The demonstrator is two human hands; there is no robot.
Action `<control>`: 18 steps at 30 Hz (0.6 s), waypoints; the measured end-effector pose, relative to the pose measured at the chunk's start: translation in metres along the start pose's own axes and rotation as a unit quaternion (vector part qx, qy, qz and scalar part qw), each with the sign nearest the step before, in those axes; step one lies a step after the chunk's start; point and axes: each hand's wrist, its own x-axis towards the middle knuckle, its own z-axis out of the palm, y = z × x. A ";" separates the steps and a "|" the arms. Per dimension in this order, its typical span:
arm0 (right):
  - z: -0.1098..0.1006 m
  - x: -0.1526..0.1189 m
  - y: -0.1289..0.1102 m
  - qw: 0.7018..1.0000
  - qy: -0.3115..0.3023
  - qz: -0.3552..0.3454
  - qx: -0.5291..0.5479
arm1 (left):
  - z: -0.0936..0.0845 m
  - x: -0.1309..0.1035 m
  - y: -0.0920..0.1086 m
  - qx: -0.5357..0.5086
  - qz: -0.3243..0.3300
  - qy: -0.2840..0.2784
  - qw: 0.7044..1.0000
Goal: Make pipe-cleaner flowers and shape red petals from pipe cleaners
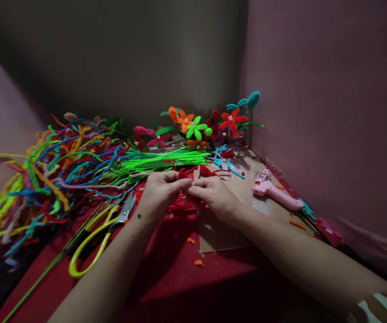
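Observation:
My left hand (160, 190) and my right hand (215, 194) meet at the middle of the table, fingertips almost touching. Each is closed in a pinch on a red pipe cleaner (183, 174), partly hidden by the fingers. A pale pink piece of pipe cleaner (198, 172) sticks up by the right fingertips; I cannot tell whether it is held. More red pipe cleaner pieces (180, 207) lie under and behind the hands. Beside my left forearm rest yellow-handled scissors (74, 264), blades pointing away. A bundle of bright green pipe cleaners (166, 158) lies just beyond my fingers.
A tangled heap of coloured pipe cleaners (62, 166) covers the left side. Finished pipe cleaner flowers (196, 128) stand at the back. On the right, a pink glue gun (277, 194) lies on a cardboard sheet (225, 235). Orange scraps (198, 263) dot the red tabletop (169, 278). Walls close in behind and right.

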 end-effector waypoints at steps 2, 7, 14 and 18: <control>0.000 -0.001 -0.002 1.000 0.003 0.009 0.019 | -0.004 0.002 -0.001 -0.054 -0.037 -0.034 0.997; -0.001 -0.003 -0.007 1.000 0.010 0.027 0.010 | -0.008 0.005 -0.002 -0.121 -0.012 -0.012 0.992; -0.001 -0.003 -0.009 0.997 0.004 0.068 0.029 | -0.013 0.006 0.000 -0.124 0.010 -0.024 0.992; -0.002 -0.004 -0.010 0.994 -0.039 0.096 0.041 | -0.019 0.007 0.002 -0.094 0.026 -0.072 0.993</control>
